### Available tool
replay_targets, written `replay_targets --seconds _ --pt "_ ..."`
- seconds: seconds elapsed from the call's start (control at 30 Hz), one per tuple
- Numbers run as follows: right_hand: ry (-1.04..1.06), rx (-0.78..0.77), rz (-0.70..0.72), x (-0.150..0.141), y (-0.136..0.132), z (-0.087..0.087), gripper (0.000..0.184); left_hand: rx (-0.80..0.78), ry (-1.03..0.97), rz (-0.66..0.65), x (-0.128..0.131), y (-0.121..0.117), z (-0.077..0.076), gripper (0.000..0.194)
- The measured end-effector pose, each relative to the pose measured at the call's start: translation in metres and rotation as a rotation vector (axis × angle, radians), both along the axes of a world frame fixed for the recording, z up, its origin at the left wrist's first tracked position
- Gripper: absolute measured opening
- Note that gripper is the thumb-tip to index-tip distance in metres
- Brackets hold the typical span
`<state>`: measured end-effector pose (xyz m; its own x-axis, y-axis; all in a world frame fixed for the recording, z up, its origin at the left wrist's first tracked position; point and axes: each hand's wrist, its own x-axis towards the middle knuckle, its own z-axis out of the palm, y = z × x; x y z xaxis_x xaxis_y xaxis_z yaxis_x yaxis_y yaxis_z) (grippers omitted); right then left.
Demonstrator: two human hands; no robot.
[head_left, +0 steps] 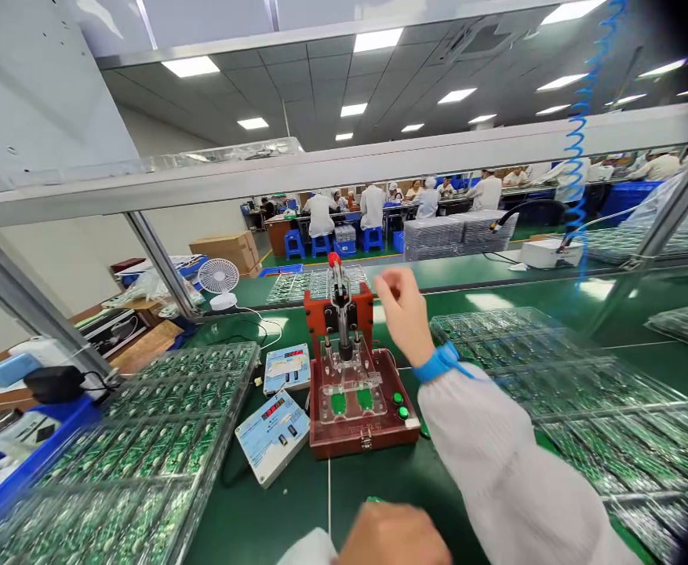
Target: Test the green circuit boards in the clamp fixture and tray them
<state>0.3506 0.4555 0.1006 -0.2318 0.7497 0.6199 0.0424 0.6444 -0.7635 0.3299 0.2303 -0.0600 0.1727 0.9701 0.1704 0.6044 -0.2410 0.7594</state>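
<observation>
My right hand [403, 308], with a blue band on its wrist, is raised just right of the toggle clamp [341, 306]. Its fingers are curled but apart, with nothing visible in them and no contact with the red-knobbed lever. Below the clamp, two small green circuit boards [351, 402] lie under the clear plate of the dark red test fixture [355, 447]. Near the bottom edge my left hand [395, 537] is closed and blurred; a green sliver, apparently a circuit board [375, 499], shows past its fingers.
Two display boxes [274, 435] with red digits stand left of the fixture. Clear trays of circuit boards [161, 439] fill the left side, and more trays [602, 408] lie right. A white fan [219, 278] stands behind. A blue coiled hose [577, 141] hangs at right.
</observation>
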Motion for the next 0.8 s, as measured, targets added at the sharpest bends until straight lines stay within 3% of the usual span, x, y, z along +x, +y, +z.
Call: replay_targets --seconds 0.13,0.2,0.27,0.43,0.57,0.73,0.8 --pt "-0.106 -0.071 -0.032 0.035 -0.03 -0.083 0.028 0.31 0.144 0.584 -0.065 0.006 0.018 0.038" --pt "-0.209 -0.071 0.026 0.038 -0.046 -0.114 0.025 0.406 0.235 0.732 -0.093 0.015 0.022 0.029" --pt "-0.29 -0.053 0.067 0.035 -0.058 -0.132 0.018 0.414 0.317 0.763 -0.111 0.028 0.021 0.031" --pt "-0.386 -0.041 0.096 0.025 -0.071 -0.134 0.018 0.405 0.362 0.717 -0.12 0.055 0.003 0.036" --pt "-0.393 -0.071 0.127 0.03 -0.071 -0.124 0.024 0.458 0.223 0.727 -0.121 0.055 -0.004 0.037" --pt "-0.346 -0.244 0.177 0.045 -0.077 -0.12 0.024 0.416 -0.056 0.956 -0.126 0.037 -0.011 0.051" --pt "-0.317 -0.321 0.227 0.053 -0.084 -0.121 0.021 0.453 -0.163 0.99 -0.119 0.031 -0.014 0.056"
